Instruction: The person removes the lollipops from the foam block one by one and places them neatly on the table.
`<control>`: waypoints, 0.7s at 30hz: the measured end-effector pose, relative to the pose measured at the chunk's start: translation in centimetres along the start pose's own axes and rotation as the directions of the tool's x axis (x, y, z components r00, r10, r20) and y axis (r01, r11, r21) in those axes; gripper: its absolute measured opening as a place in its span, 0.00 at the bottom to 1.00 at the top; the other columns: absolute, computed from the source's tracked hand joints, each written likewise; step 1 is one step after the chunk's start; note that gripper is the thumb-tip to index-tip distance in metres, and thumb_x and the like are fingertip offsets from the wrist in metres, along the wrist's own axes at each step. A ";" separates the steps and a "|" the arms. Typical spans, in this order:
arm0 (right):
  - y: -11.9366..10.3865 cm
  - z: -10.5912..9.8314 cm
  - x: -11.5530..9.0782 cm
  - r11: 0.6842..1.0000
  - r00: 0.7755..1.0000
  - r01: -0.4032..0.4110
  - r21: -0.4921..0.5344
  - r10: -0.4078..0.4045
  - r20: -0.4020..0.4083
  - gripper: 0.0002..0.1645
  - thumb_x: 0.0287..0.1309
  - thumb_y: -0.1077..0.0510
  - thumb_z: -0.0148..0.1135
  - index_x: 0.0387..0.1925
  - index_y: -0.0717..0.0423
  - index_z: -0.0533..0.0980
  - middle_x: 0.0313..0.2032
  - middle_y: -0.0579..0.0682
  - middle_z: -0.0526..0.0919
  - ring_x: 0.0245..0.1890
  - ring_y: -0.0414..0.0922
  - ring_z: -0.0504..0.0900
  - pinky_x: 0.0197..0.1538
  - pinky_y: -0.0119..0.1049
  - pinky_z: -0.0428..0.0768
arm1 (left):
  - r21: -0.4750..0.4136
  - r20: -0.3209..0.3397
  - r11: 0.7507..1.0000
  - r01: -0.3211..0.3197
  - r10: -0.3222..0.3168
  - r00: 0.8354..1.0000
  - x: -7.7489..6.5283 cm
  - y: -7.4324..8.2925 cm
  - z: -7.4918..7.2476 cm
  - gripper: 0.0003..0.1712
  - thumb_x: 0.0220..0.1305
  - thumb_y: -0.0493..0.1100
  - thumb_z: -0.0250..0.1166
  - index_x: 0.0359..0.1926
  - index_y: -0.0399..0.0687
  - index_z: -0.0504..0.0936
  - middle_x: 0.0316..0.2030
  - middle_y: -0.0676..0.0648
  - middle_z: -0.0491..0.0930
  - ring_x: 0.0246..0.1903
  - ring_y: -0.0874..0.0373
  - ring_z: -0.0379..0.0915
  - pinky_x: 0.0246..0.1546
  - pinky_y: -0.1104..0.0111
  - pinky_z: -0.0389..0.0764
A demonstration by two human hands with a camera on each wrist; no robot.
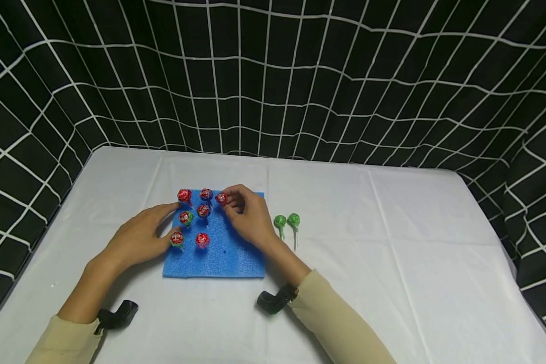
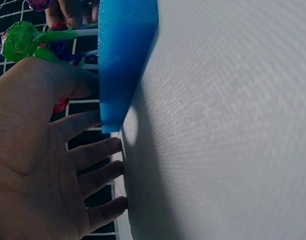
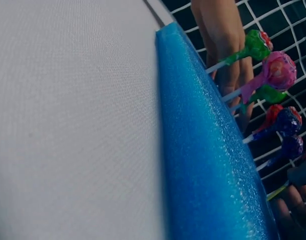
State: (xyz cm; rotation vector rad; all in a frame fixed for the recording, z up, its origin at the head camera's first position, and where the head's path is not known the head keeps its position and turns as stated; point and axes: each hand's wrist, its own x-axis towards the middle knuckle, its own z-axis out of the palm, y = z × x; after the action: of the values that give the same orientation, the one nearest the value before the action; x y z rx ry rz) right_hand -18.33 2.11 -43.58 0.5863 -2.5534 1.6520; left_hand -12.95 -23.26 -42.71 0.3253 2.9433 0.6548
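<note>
A blue foam block (image 1: 236,263) lies on the table with several wrapped lollipops standing in it on their sticks. My right hand (image 1: 252,217) pinches a red lollipop (image 1: 221,198) near the block's far edge; in the right wrist view its stick (image 3: 278,192) meets the foam. Spread along the block's left side, my left hand (image 1: 138,235) has its thumb and index finger at the foam, and its other fingertips (image 2: 115,145) rest at the tablecloth. Closest to that hand are two red-and-green lollipops (image 1: 176,239) (image 1: 185,218). A pink one (image 1: 202,240) and blue-and-red ones (image 1: 203,211) stand farther right.
Two green lollipops (image 1: 279,221) (image 1: 293,220) lie on the white tablecloth (image 1: 391,283) just right of the block. A black cloth with a white grid (image 1: 273,76) hangs around the table's back and sides. Each wrist wears a black device (image 1: 118,314).
</note>
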 end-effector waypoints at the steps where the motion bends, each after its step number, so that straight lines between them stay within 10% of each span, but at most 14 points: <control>1: 0.0 0.0 0.0 1.000 1.000 0.004 0.006 -0.004 -0.008 0.16 0.65 0.70 0.67 0.53 0.63 0.82 0.44 0.60 0.89 0.45 0.50 0.88 0.49 0.31 0.88 | 0.001 0.000 1.000 0.000 0.000 1.000 0.0 0.0 0.0 0.37 0.74 0.53 0.62 0.78 0.44 0.68 0.75 0.33 0.70 0.76 0.30 0.64 0.75 0.34 0.65; 21: -1.4 -2.5 -2.4 0.996 0.993 0.004 0.090 0.007 -0.116 0.15 0.64 0.66 0.70 0.52 0.59 0.85 0.41 0.57 0.90 0.41 0.49 0.89 0.41 0.27 0.86 | -0.020 0.012 1.000 0.016 -0.016 1.000 -0.1 0.3 0.0 0.37 0.75 0.53 0.61 0.78 0.44 0.68 0.76 0.34 0.69 0.77 0.31 0.62 0.76 0.34 0.64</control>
State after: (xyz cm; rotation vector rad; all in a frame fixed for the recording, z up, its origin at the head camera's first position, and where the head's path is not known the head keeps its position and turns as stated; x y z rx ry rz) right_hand -16.07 4.50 -41.88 0.4786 -2.4103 1.7550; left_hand -12.82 -22.98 -42.60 0.3028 2.9232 0.6775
